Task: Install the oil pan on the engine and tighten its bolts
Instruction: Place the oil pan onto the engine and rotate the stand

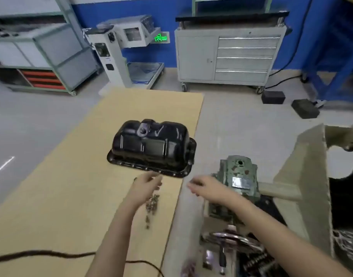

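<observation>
Workshop floor, grey, with a tan board (75, 176) laid across it; a drawer cabinet (229, 56) and shelving stand against the blue wall behind. Oil pan (153, 147): black, lying flange-down on the board, just beyond the fingertips of both hands and touched by neither. Left hand (146, 185): fingers loosely extended toward the near rim of the pan, holding nothing that can be made out; motion blur hides the fingertips. Right hand (206, 188): fingers relaxed and slightly spread, empty, reaching leftward toward the corner of the pan. Bolts (151, 203): a loose cluster on the board, directly under the left wrist, nearer the person than the fingers. Engine (237, 180): greenish block on a stand, to the right of the right hand's fingers, well apart from the pan. A dark cable (41, 253) crosses the near end of the board. Progress, as judged: at the very start. The pan is not yet lifted, no bolt is fitted, and seating, threading and tightening all remain.
</observation>
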Available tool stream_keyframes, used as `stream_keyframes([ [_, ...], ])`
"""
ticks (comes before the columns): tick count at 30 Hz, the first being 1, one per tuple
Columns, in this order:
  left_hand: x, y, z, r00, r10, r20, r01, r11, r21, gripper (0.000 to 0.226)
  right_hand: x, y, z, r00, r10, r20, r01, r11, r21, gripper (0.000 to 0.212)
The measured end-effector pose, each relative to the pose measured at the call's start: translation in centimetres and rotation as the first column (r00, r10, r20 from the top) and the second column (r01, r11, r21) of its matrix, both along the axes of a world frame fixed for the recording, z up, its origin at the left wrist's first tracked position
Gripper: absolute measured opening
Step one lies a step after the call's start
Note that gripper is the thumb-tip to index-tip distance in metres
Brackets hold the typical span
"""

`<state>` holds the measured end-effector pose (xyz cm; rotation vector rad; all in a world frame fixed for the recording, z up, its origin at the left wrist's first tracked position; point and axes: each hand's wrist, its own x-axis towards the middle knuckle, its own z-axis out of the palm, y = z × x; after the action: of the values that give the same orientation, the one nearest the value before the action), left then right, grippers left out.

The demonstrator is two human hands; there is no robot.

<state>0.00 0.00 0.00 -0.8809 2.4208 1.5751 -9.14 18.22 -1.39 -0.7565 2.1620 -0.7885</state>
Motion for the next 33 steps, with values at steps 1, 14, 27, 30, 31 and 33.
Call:
stream_keyframes([
  [1,-1.4,-2.8,-0.6,0.988,0.135,-0.077,-0.134,0.991,0.018,0.020,-1.5,-2.1,-0.7,0.989,-0.127,0.074,0.132,0.989,-0.069,0.027],
  [14,-10.5,-24.5,-8.0,0.789,0.609,-0.082,-0.613,0.768,-0.185,0.042,-13.6,-10.6,-9.2,0.374,-0.902,0.215,0.924,0.383,-0.001,0.031],
  [27,-14.6,-30.0,-13.0,0.905,0.380,0.192,-0.323,0.907,-0.272,0.048,-15.2,-12.6,-14.9,0.283,-0.928,0.241,0.956,0.294,0.006,0.034],
  [30,-15.2,-29.8,-12.8,0.935,0.316,0.159,-0.305,0.948,-0.087,0.047,-14.8,-13.4,-15.5,0.157,-0.963,0.220,0.988,0.156,-0.023,0.020],
  [31,-15.3,-29.6,-12.6,0.945,0.283,0.163,-0.282,0.959,-0.032,0.046,-14.5,-13.6,-15.8,0.113,-0.967,0.228,0.994,0.110,-0.027,0.022],
  [33,-15.3,-29.3,-12.1,0.939,0.260,0.225,-0.279,0.959,0.056,0.056,-14.2,-13.5,-16.3,0.052,-0.957,0.284,0.999,0.046,-0.027,0.022],
])
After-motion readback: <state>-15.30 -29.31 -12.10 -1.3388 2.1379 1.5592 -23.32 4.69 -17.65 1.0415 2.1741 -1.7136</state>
